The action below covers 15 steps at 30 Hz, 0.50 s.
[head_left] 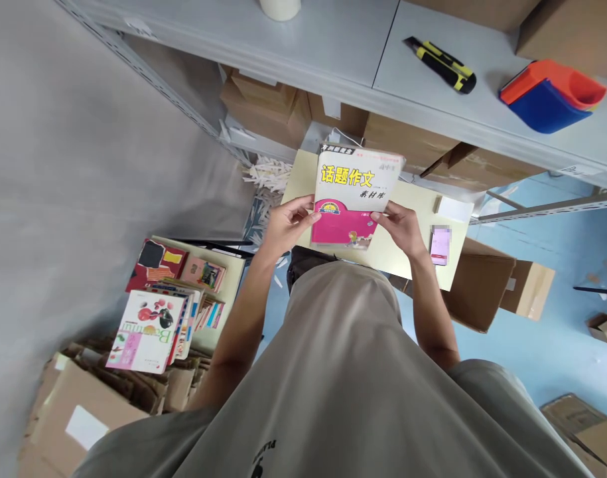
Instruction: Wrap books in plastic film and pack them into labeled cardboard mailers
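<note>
A thick paperback book with a white and pink cover and yellow Chinese lettering is held up before me, its front cover facing me. My left hand grips its left edge, thumb on the cover and fingers behind. On the opposite edge, my right hand has the same kind of hold. Beneath the book lies a pale yellow table. To the right of my right hand, a phone with a pinkish screen rests on that table, near a small white box.
Above the table runs a grey shelf bearing a yellow-black utility knife and a red-blue tape dispenser. At left, several books are stacked on a side table, by flattened cardboard. An open carton stands right.
</note>
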{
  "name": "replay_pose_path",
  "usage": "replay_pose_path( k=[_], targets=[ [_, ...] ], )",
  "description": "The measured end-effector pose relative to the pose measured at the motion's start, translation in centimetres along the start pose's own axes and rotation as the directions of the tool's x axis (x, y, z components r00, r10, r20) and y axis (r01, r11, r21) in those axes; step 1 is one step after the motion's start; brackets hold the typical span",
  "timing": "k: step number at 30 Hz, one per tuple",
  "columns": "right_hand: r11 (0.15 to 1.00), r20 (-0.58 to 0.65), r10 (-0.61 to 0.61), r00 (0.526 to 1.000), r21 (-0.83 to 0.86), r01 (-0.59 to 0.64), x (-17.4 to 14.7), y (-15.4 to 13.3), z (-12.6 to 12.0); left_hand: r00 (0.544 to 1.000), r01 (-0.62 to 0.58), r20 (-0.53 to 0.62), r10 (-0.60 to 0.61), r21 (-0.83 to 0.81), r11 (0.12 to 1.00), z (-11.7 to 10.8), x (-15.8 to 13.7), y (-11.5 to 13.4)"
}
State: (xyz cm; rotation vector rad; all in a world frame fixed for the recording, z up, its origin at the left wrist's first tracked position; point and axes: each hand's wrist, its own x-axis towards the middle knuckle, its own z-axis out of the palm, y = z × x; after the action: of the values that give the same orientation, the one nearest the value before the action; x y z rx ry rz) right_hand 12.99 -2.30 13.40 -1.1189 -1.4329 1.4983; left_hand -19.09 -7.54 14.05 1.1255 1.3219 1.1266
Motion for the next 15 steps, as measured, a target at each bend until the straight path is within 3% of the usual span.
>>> replay_pose_path(
  k=[3,7,10,15],
  targets=[
    [0.985,-0.061,-0.132,0.989,-0.118,0.124,-0.3,-0.7,0.1,0.979,-0.202,-0.015,0.204,0.064,0.977,-0.6,-0.1,0.1],
    [0.947,-0.061,-0.287,0.956,-0.170,0.273,-1.3,-1.6,1.0,0.905,-0.410,-0.049,0.422,0.157,0.898,-0.6,-0.5,0.6],
    [0.913,-0.038,-0.362,0.931,-0.216,0.346,-1.9,-1.8,1.4,0.895,-0.418,-0.086,0.437,0.180,0.891,-0.4,-1.0,0.8],
    [0.886,0.006,-0.375,0.927,-0.293,0.361,-2.3,-0.8,1.0,0.945,-0.301,-0.111,0.309,0.079,0.950,-0.7,-1.8,0.2]
  ],
)
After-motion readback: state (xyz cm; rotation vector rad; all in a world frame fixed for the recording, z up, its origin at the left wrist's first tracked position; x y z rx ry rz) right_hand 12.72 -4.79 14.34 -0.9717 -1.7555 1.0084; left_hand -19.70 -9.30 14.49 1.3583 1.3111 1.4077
